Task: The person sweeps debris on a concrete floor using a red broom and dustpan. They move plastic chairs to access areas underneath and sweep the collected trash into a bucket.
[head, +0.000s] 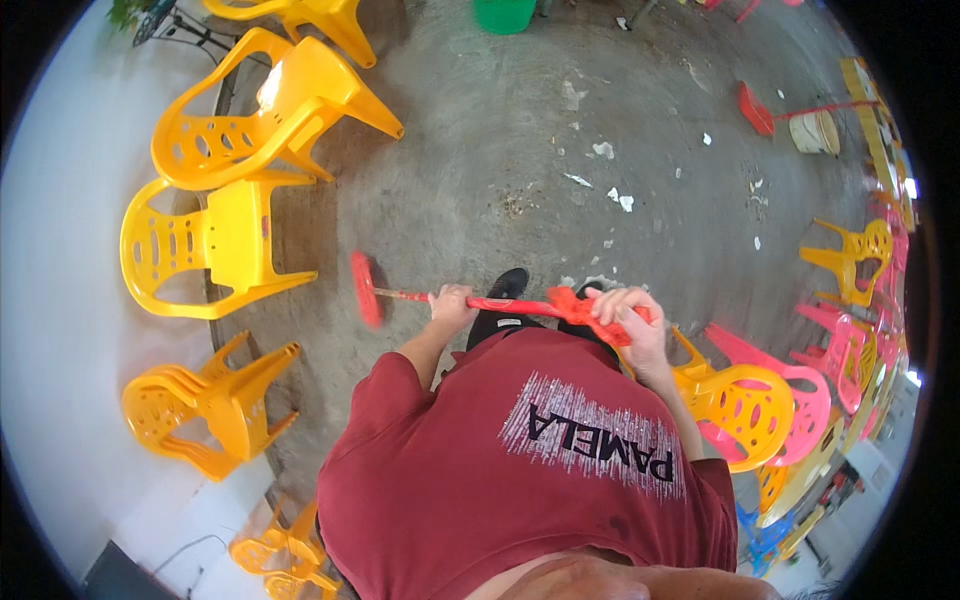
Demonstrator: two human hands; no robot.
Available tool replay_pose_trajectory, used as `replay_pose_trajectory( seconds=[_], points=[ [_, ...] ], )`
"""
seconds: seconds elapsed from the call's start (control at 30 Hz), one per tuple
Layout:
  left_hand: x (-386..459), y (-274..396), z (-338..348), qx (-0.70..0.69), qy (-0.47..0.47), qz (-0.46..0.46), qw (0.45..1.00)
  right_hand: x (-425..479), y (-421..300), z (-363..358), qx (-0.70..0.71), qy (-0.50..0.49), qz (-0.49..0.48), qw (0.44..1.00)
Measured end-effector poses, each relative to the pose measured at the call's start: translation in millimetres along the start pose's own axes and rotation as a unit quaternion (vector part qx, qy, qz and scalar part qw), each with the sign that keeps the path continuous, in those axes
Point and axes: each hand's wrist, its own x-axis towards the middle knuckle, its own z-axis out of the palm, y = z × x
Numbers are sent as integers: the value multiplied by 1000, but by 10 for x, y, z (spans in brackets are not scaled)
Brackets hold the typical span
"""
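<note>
A red broom (365, 289) is held slantwise before me, its slightly blurred head out to the left above the concrete floor. My left hand (450, 306) is closed around the lower part of its red handle (510, 304). At the handle's other end, my right hand (631, 319) grips it together with a crumpled red piece of cloth or plastic (574, 305). Which of the two the material is, I cannot tell. Beneath the handle are my dark shoes (510, 283). Paper scraps (621, 200) and a patch of fine debris (517, 202) lie on the floor ahead.
Yellow plastic armchairs (240, 240) line the white wall on the left. Close on my right stand a yellow chair (739, 405) and pink chairs (810, 405). Further ahead right are a red dustpan (754, 109) and a white bucket (814, 133). A green bin (504, 15) stands straight ahead.
</note>
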Motion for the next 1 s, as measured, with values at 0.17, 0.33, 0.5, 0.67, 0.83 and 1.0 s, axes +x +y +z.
replay_pose_trajectory(
  seconds=[0.17, 0.33, 0.5, 0.67, 0.83, 1.0],
  points=[
    [649, 875, 13, -54, 10, -12, 998, 193, -589, -596, -85, 37, -67, 993],
    [1516, 2851, -134, -81, 32, 107, 990, 270, -1990, -1487, -207, 152, -138, 956],
    [2166, 5001, -124, -183, 49, 206, 960, 105, -3200, -2392, -321, 212, -195, 902],
    [2753, 6347, 145, -266, 81, 279, 919, 119, -3568, -2786, -445, 113, -274, 845],
    [2787, 7128, 136, -264, 158, 387, 869, -216, -4022, -3343, -512, 141, -409, 742],
    [2571, 6466, -17, -356, 248, 336, 836, -43, -4115, -4306, -393, 60, -369, 840]
  ],
)
